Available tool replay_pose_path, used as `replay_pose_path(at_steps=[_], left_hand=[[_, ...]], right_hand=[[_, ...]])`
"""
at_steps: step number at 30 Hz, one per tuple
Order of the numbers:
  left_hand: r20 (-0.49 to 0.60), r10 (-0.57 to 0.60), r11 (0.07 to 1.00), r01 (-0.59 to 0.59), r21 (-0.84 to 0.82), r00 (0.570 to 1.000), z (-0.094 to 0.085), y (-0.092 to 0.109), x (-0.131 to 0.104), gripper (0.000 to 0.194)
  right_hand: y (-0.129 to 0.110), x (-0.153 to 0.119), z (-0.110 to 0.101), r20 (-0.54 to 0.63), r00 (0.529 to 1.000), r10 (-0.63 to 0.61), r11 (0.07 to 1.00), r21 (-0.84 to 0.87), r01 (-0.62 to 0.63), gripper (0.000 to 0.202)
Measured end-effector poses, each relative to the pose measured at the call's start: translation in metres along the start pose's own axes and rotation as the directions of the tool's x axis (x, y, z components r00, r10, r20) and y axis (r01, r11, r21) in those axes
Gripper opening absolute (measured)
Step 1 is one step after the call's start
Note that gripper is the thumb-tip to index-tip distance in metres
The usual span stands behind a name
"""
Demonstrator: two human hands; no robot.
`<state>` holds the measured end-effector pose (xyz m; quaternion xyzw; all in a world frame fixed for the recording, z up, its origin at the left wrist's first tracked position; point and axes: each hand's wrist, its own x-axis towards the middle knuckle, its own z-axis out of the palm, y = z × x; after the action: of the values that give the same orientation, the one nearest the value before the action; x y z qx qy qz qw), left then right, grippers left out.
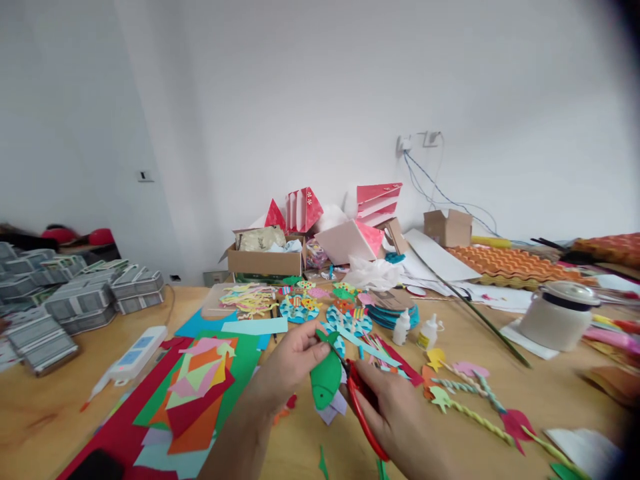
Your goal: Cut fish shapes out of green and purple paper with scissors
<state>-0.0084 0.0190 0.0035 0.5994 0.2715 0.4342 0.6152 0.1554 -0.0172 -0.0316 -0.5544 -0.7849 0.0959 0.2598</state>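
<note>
A green fish cutout [325,381] with a drawn eye hangs head down from my left hand [299,353], whose thumb and fingers pinch it near the tail. My right hand [395,407] is closed round the red handles of a pair of scissors [367,423]. The scissor blades point up and left, touching or very near the fish's right edge by the tail. Narrow green scraps [323,461] lie on the table below the hands. Lilac paper pieces [332,407] show behind the fish.
Coloured paper sheets [200,393] are stacked at left, beside a white glue gun [137,357]. Small glue bottles [401,327], decorated blue discs [349,320] and a cardboard box [265,263] stand beyond my hands. Braided cords [480,419] and a lidded pot [559,317] are at right.
</note>
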Motion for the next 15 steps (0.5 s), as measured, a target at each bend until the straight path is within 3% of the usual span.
replay_pose_path(at_steps=[6, 15], left_hand=[[0.009, 0.011, 1.000, -0.011, -0.023, 1.000, -0.0035, -0.0035, 0.0006, 0.010], [0.003, -0.019, 0.997, 0.019, -0.077, 1.000, -0.0051, -0.0063, 0.0013, 0.012]], right_hand=[[-0.0010, -0.0007, -0.0023, -0.047, 0.999, 0.005, 0.993, -0.114, -0.010, 0.022], [-0.0033, -0.0012, -0.0066, -0.014, 1.000, -0.021, 0.994, -0.106, 0.019, 0.020]])
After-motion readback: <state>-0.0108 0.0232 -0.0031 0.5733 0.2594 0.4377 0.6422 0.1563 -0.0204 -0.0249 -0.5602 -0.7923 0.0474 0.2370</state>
